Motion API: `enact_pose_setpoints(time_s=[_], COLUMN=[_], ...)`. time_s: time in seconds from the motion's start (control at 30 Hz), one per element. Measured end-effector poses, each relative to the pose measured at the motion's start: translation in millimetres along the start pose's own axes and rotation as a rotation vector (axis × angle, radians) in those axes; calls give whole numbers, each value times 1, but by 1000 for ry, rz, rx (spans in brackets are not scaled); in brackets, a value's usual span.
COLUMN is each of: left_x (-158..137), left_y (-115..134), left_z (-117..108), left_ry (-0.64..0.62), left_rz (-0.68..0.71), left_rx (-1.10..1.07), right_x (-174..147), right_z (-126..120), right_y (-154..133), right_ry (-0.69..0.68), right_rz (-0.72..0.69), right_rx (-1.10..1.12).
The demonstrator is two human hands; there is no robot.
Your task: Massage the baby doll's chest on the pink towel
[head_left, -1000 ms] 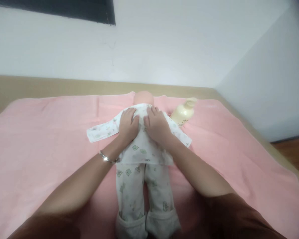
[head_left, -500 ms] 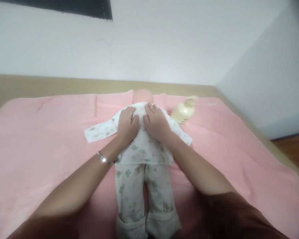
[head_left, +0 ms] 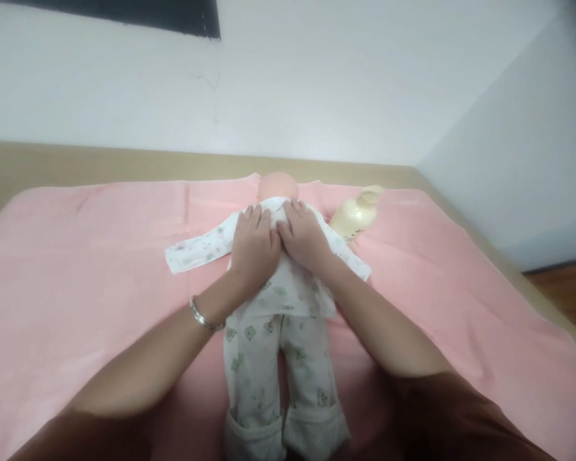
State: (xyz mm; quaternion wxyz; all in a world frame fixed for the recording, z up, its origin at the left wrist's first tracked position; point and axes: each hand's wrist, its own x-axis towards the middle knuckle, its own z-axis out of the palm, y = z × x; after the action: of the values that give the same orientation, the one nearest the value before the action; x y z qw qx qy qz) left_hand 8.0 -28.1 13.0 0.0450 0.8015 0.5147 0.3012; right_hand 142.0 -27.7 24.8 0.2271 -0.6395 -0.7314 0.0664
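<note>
A baby doll (head_left: 277, 186) lies on a pink blanket, its bald head away from me and its face not visible. It wears a white printed top (head_left: 288, 298) with long sleeves and matching printed trousers (head_left: 254, 358). My left hand (head_left: 255, 246) rests flat on the left side of the top's upper part, fingers stretched towards the head. On the right side my right hand (head_left: 304, 237) lies the same way. The two thumbs are close together near the middle. Neither hand grips anything.
The pink blanket (head_left: 86, 256) covers most of the tan padded surface (head_left: 125, 160). Right of the doll's shoulder, a cream pump bottle (head_left: 358, 214) lies tilted on the blanket. A white wall (head_left: 317, 83) rises behind, with a dark panel (head_left: 163, 13) at upper left.
My left hand has slid inward to the right, bringing its thumb close to the right one. My right hand has barely moved, and the doll and bottle stay put.
</note>
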Motion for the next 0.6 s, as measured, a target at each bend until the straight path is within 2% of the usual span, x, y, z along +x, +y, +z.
enact_pose_setpoints(time_s=[0.1, 0.17, 0.27, 0.4, 0.5, 0.6], left_x=[-8, -8, 3, 20, 24, 18], left_y=[11, 11, -1, -19, -22, -17], left_z=[-3, -3, -1, -1, -2, -1], left_ry=[-10, -45, -104, -151, -145, -115], left_rz=[44, 22, -58, -92, -105, -48], left_rx=[-32, -64, -103, -98, -75, -14], right_x=[6, 4, -7, -25, -25, -10], right_z=[-3, -5, -8, -12, -12, -10], right_y=[7, 6, -6, -26, -26, -11], right_ry=[-17, -8, 29, 58, 50, 15], right_rz=[34, 8, -34, -33, -58, -58], right_rx=[-8, -58, -178, -320, -301, -186])
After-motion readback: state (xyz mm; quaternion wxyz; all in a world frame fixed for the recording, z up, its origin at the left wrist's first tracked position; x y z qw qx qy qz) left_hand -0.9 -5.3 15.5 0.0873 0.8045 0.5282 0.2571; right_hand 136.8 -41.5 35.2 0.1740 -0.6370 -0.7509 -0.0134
